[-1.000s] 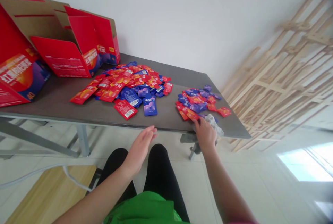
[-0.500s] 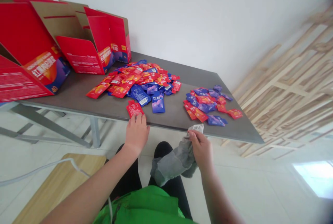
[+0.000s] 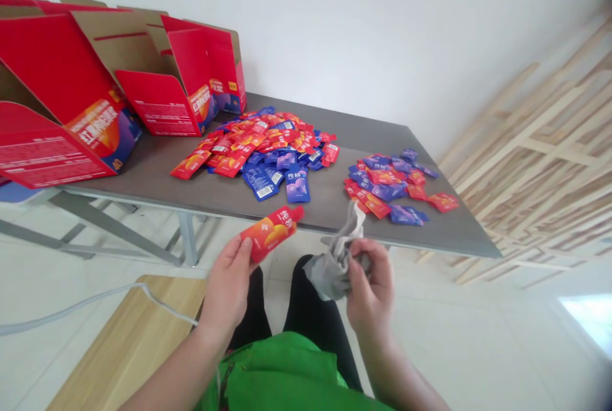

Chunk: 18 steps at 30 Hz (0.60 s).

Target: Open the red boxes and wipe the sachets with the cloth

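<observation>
Pinched in my left hand (image 3: 230,277) is a red pouch (image 3: 270,231) with an orange fruit print, held in the air just off the table's front edge. My right hand (image 3: 371,280) grips a bunched grey cloth (image 3: 335,264), one corner of which sticks up past the table edge. Beyond my left hand lies a big heap of red and blue pouches (image 3: 253,143), with a blue pouch (image 3: 297,184) at its near side. A smaller mixed pile of pouches (image 3: 382,181) lies past my right hand.
Open red cartons (image 3: 162,102) stand along the left of the grey table (image 3: 329,204), against the white wall. A wooden bench (image 3: 129,341) and a white cable (image 3: 157,312) are at lower left. Wooden slat frames (image 3: 549,162) lean on the right.
My left hand has lifted the red pouch off the table edge and turned it fruit side up. My right hand has gathered the grey cloth into a tighter bunch.
</observation>
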Motion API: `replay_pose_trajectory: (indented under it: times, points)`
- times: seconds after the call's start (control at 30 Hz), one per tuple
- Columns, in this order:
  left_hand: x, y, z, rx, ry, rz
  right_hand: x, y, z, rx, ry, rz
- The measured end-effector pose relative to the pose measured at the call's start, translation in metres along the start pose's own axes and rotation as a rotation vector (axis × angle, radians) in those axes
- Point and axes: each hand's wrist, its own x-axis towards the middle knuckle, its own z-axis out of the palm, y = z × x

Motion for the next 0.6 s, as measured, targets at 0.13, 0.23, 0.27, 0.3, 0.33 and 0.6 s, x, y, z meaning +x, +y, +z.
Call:
replay_pose_trajectory:
  times: [0.13,0.23,0.27,0.3,0.33,0.6]
  points:
    - [-0.026,-0.015,0.014,-0.114,-0.295,-0.078,-0.011,-0.013,0.041,-0.048,-0.369,-0.261]
    - [-0.038,-0.022,0.017,-0.038,-0.356,-0.057,-0.014,-0.009,0.054,-0.223,-0.525,-0.266]
    - [-0.041,-0.023,0.017,-0.030,-0.372,-0.071,-0.015,-0.005,0.054,-0.274,-0.508,-0.257]
    - [-0.043,-0.024,0.018,-0.028,-0.394,-0.088,-0.015,0.000,0.051,-0.318,-0.476,-0.246]
    - [-0.044,-0.024,0.019,-0.035,-0.417,-0.109,-0.013,0.006,0.047,-0.357,-0.433,-0.230]
    - [-0.041,-0.023,0.022,-0.296,-0.337,-0.273,0.014,0.049,0.012,-0.416,-0.002,0.261]
